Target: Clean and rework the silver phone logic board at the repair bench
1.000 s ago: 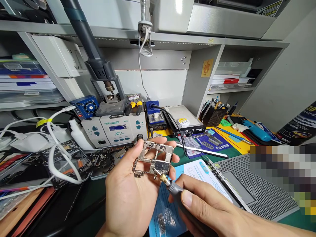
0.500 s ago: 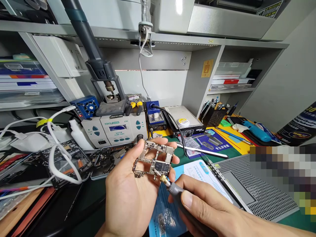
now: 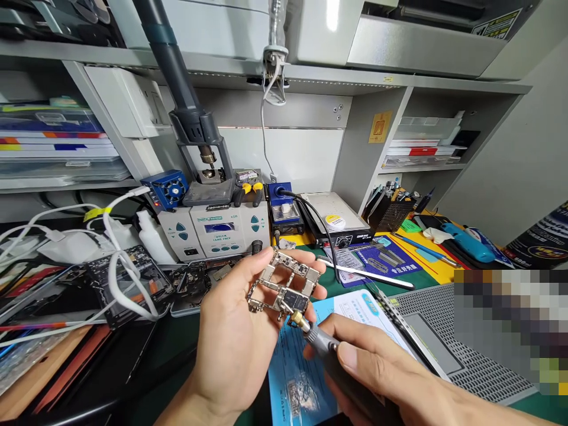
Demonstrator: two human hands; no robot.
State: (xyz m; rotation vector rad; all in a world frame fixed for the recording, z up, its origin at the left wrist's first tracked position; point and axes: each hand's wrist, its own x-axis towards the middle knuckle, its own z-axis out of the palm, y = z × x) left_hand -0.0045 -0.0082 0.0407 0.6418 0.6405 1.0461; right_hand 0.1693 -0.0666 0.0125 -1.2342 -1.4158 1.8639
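Note:
My left hand [image 3: 239, 331] holds a phone circuit board [image 3: 288, 283] by its edges, palm turned up and fingers behind it. The board is thin and irregular, with cut-out openings and a black chip on its lower right part. In my right hand [image 3: 368, 355] is a dark grey pen-shaped tool [image 3: 331, 349] with a knurled collar, a brass nose and a thin metal tip. Its tip lies at the board's lower edge beside the black chip; whether it touches I cannot tell. Thumb and fingers wrap round the tool's handle.
A grey soldering station [image 3: 217, 231] stands behind my hands, a hot plate [image 3: 337, 222] to its right. Below my hands lies a blue and white packet [image 3: 284, 378]. White cables [image 3: 119, 278] and loose boards crowd the left; a perforated grey mat [image 3: 426, 319] lies right.
The view has shifted slightly, so the bench and my hands sit a little further right. The board is tilted a little differently; both hands keep their hold.

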